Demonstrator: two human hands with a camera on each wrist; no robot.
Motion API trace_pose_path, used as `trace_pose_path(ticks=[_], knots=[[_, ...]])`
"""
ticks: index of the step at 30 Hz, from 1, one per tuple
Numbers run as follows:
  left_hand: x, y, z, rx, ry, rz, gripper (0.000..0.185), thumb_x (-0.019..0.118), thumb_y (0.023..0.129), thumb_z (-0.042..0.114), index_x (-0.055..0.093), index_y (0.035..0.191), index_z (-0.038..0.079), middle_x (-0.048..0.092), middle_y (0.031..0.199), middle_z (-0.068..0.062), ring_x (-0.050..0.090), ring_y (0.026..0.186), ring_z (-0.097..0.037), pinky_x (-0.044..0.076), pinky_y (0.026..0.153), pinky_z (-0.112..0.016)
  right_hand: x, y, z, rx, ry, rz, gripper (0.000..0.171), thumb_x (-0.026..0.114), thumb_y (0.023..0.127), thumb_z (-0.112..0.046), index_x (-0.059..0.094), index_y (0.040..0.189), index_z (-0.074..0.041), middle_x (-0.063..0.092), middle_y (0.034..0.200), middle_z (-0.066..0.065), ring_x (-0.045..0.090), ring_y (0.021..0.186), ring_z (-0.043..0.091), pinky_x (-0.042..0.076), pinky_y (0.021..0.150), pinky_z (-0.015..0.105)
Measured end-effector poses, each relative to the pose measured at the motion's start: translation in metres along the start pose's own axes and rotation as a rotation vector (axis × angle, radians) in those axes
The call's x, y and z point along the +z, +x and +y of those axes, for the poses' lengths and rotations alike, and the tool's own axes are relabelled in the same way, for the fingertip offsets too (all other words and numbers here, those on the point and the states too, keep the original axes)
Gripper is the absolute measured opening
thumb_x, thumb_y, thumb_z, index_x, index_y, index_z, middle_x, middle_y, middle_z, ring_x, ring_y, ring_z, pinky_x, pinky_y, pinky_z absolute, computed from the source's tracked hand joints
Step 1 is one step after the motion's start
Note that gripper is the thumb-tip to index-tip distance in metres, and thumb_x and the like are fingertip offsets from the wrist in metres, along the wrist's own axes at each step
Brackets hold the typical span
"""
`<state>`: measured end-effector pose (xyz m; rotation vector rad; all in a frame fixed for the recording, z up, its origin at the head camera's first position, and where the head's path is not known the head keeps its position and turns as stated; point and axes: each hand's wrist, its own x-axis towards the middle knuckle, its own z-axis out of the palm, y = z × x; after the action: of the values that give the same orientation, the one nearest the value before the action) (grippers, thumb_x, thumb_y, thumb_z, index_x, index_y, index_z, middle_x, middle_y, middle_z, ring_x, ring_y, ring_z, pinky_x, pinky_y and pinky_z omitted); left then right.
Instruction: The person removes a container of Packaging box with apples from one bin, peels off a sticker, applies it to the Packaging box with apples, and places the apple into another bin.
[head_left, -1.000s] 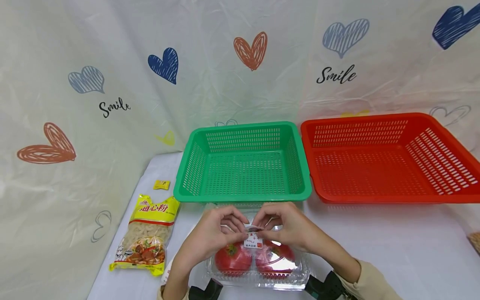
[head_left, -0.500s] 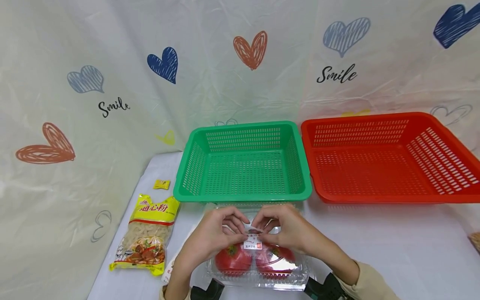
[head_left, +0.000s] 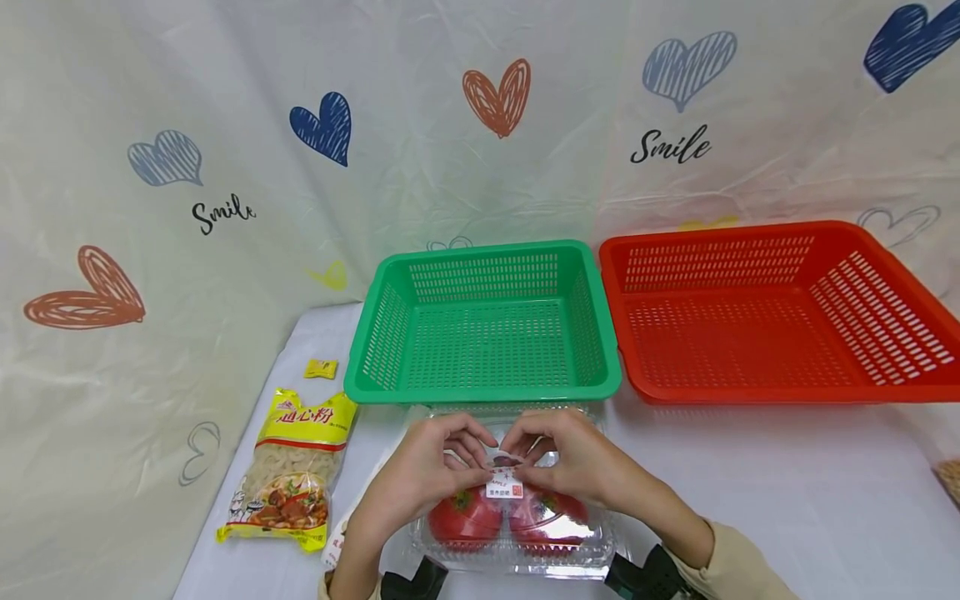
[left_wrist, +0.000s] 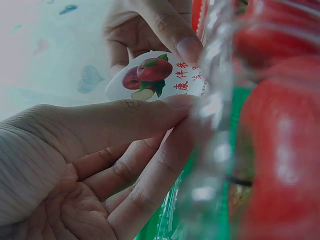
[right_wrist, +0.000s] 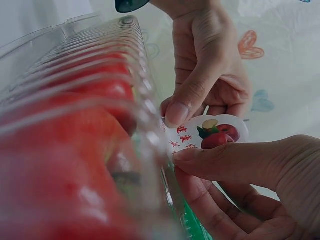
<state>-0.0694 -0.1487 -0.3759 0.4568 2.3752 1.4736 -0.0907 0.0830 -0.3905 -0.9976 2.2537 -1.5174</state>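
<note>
Two tomatoes [head_left: 465, 523] lie nearest us in a clear box [head_left: 562, 572] on the table [head_left: 712, 475]. Over them, we judge work on the white label [head_left: 504, 485] to be partly done: its lettered near end seems joined to the box, leaving the far end to deal with; fingers hide the join, so we cannot tell sticking from peeling. The left hand [head_left: 444, 457] and right hand [head_left: 558, 450] each pinch one side, thumb closed against finger. The label's long axis runs away from us, its rounded, fruit-printed end pointing towards the green basket [head_left: 482, 397] just beyond.
</note>
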Motion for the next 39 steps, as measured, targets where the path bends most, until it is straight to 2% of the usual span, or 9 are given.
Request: trace_pose_path(ticks=[10, 17, 21, 25, 33, 36, 39], knots=[[0.001, 0.001, 0.0, -0.01, 0.028, -0.001, 0.025, 0.082, 0.083, -0.006, 0.072, 0.105, 0.0, 0.069, 0.086, -0.001, 0.066, 0.079, -0.013, 0.059, 0.071, -0.023, 0.001, 0.001, 0.001, 0.005, -0.035, -0.002, 0.025, 0.082, 0.082, 0.01, 0.076, 0.097, -0.008, 0.073, 0.093, -0.004, 0.07, 0.083, 0.005, 0.061, 0.079, 0.026], [0.0, 0.001, 0.0, -0.003, -0.007, 0.012, 0.026, 0.082, 0.083, -0.007, 0.071, 0.105, -0.003, 0.069, 0.085, -0.003, 0.066, 0.077, -0.011, 0.058, 0.07, -0.022, 0.003, 0.0, -0.002, -0.022, -0.08, 0.013, 0.028, 0.083, 0.08, 0.01, 0.075, 0.099, -0.008, 0.073, 0.093, -0.004, 0.071, 0.084, 0.008, 0.061, 0.078, 0.026], [0.001, 0.001, 0.0, -0.014, 0.004, 0.024, 0.025, 0.083, 0.083, -0.007, 0.071, 0.105, -0.003, 0.069, 0.084, -0.003, 0.067, 0.076, -0.012, 0.058, 0.07, -0.02, 0.004, -0.001, -0.002, -0.045, -0.129, 0.044, 0.034, 0.086, 0.079, 0.009, 0.074, 0.106, -0.008, 0.073, 0.1, -0.001, 0.073, 0.089, 0.012, 0.061, 0.08, 0.027], [0.001, 0.002, 0.001, -0.03, 0.025, 0.043, 0.026, 0.083, 0.083, -0.007, 0.071, 0.105, -0.003, 0.068, 0.085, -0.003, 0.068, 0.077, -0.013, 0.059, 0.071, -0.02, 0.005, -0.003, -0.003, -0.027, -0.165, 0.077, 0.044, 0.088, 0.079, 0.005, 0.071, 0.116, -0.011, 0.07, 0.11, 0.001, 0.071, 0.095, 0.015, 0.061, 0.083, 0.03], [0.004, 0.003, 0.004, -0.058, 0.102, 0.12, 0.023, 0.083, 0.086, -0.003, 0.072, 0.106, -0.001, 0.068, 0.088, -0.004, 0.067, 0.079, -0.013, 0.06, 0.073, -0.023, 0.006, -0.006, -0.005, -0.019, -0.218, 0.137, 0.048, 0.085, 0.08, 0.008, 0.07, 0.121, -0.013, 0.064, 0.114, 0.003, 0.069, 0.098, 0.019, 0.061, 0.086, 0.036], [0.005, 0.002, 0.003, -0.037, 0.158, 0.167, 0.02, 0.081, 0.089, 0.0, 0.072, 0.107, -0.001, 0.069, 0.089, -0.004, 0.067, 0.081, -0.014, 0.058, 0.073, -0.022, 0.007, -0.008, -0.004, -0.061, -0.279, 0.17, 0.043, 0.083, 0.082, 0.008, 0.071, 0.118, -0.012, 0.062, 0.111, 0.001, 0.068, 0.099, 0.019, 0.061, 0.086, 0.036], [0.004, 0.001, 0.001, 0.004, 0.222, 0.201, 0.018, 0.079, 0.092, 0.004, 0.073, 0.109, 0.003, 0.069, 0.097, -0.002, 0.067, 0.089, -0.015, 0.059, 0.077, -0.024, 0.008, -0.012, -0.004, -0.106, -0.329, 0.187, 0.035, 0.083, 0.085, 0.003, 0.073, 0.114, -0.014, 0.061, 0.111, -0.004, 0.066, 0.103, 0.017, 0.061, 0.087, 0.035]])
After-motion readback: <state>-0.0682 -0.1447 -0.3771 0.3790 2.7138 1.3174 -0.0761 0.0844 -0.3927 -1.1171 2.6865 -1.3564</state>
